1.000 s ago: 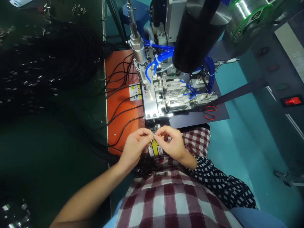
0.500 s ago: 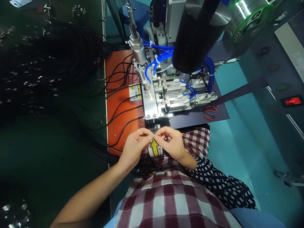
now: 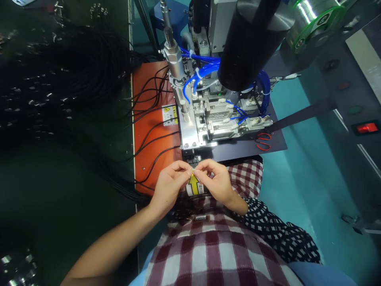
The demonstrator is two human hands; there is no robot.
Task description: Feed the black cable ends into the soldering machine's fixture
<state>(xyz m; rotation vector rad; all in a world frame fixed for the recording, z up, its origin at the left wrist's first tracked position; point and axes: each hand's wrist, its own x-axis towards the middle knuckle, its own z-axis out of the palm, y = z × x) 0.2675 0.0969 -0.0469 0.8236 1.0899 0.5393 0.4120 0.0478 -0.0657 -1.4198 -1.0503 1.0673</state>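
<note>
This looks like a factory workshop, at an assembly station. Just beyond the hands [image 3: 165, 186] stands a metal machine [image 3: 189, 135] with blue tubes [image 3: 208, 70]. Left of it, black cables [image 3: 157, 136] cross an orange surface [image 3: 160, 174] bearing a warning label [image 3: 170, 115]; farther left of the hands lies a large heap of cable [image 3: 89, 59]. To their right are red-handled cutters [image 3: 263, 149], a green-rimmed spool [image 3: 312, 28] and a lit red switch [image 3: 366, 128].

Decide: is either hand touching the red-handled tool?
No: the tool lies on the dark plate, away from the left hand and right hand.
</note>
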